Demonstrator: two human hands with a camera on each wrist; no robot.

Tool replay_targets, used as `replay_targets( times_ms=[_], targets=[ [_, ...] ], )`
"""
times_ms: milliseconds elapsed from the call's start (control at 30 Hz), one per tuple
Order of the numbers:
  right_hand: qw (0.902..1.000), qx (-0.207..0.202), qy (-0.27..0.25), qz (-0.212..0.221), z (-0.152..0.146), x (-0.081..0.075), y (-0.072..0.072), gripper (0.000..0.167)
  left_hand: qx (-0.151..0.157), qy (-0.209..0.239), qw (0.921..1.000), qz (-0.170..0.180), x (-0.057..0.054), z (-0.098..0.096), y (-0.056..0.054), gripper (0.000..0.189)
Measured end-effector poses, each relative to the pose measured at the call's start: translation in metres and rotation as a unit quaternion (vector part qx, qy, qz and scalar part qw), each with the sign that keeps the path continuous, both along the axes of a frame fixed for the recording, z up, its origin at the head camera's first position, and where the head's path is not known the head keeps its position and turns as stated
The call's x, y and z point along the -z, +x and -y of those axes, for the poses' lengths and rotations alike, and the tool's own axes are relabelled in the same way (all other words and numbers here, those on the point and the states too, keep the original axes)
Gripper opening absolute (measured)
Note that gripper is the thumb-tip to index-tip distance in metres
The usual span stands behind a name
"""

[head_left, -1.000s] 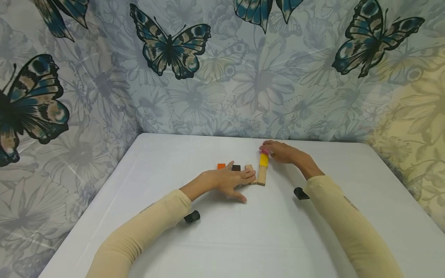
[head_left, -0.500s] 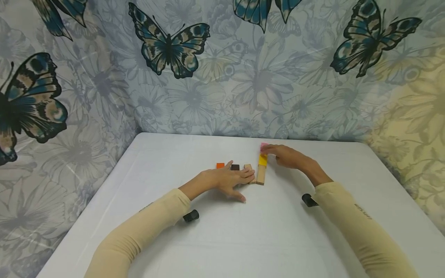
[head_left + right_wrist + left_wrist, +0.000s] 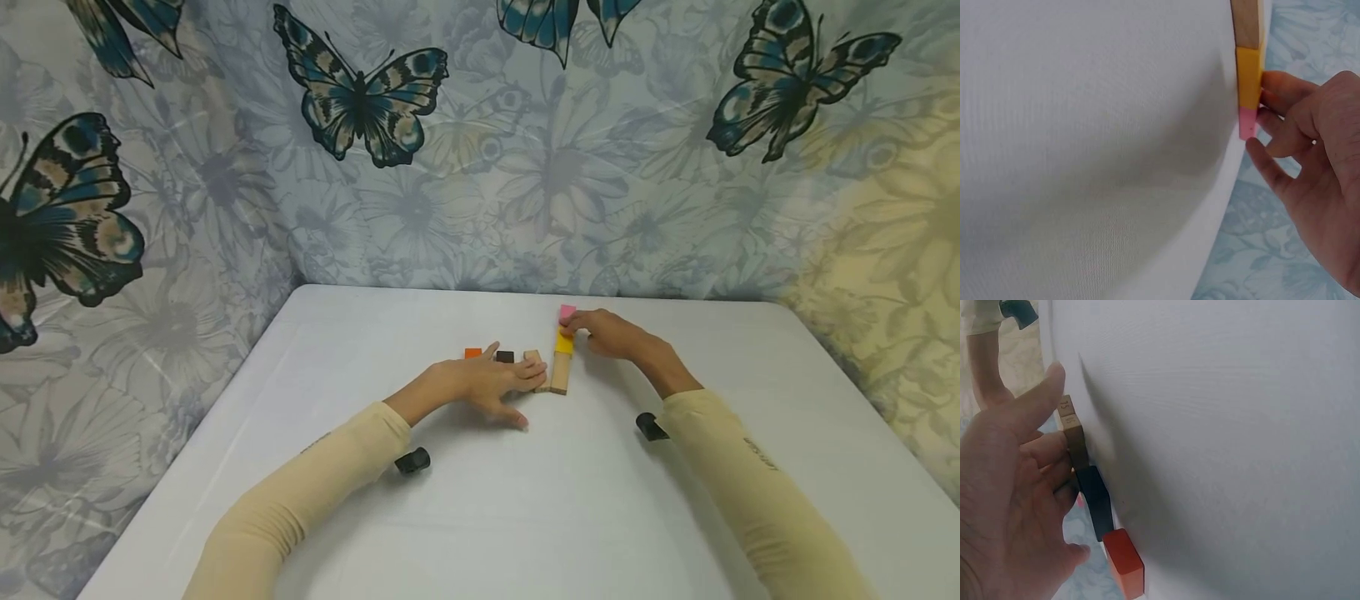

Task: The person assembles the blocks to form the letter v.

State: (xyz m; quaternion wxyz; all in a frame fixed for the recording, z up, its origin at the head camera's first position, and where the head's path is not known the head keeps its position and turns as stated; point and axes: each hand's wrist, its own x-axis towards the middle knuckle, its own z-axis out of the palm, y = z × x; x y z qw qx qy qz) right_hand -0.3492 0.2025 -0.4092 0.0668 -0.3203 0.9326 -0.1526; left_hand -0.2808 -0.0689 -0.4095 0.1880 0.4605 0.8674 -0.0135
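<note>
In the head view my left hand [image 3: 491, 387] lies spread over a row of small blocks, its fingers touching a plain wooden block [image 3: 532, 357]. An orange block [image 3: 472, 352] and a black block [image 3: 506, 357] show beyond that hand. My right hand [image 3: 611, 333] is at the far end of a straight line made of a wooden block [image 3: 560, 374], a yellow block [image 3: 564, 342] and a pink block [image 3: 567, 311]. Seen from the right wrist, its fingertips [image 3: 1252, 145] touch the pink and yellow blocks along the side. Numbers mark the wooden ends in the left wrist view.
The white table [image 3: 510, 508] has its far edge just beyond the pink block. Butterfly-printed fabric [image 3: 360, 225] hangs behind and at the left. A black wrist camera [image 3: 412, 461] sits under the left sleeve, another camera [image 3: 651, 427] by the right one.
My right hand has drawn slightly nearer, from covering the pink block to its side by the yellow one. The pink block now shows at the line's far end. The left hand stays put.
</note>
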Motion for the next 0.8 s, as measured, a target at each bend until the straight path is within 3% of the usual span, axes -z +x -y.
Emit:
replay_targets(
  times_ms=[267, 500, 667, 800],
  targets=[
    [0.9990, 0.041, 0.016, 0.010, 0.009, -0.011, -0.004, 0.055, -0.009, -0.012, 0.9999, -0.003, -0.001, -0.002, 0.000, 0.087],
    [0.9973, 0.032, 0.065, 0.012, 0.013, -0.016, -0.014, 0.043, 0.000, -0.012, 0.9996, -0.025, 0.001, -0.002, 0.001, 0.086],
    [0.9949, 0.037, 0.089, 0.032, 0.015, -0.022, -0.016, 0.034, 0.012, 0.021, 0.9991, -0.035, 0.000, 0.001, -0.002, 0.081],
    [0.9934, 0.032, 0.099, 0.047, 0.018, -0.026, -0.019, 0.025, -0.007, 0.049, 0.9979, -0.044, -0.011, 0.011, -0.008, 0.077]
  ],
)
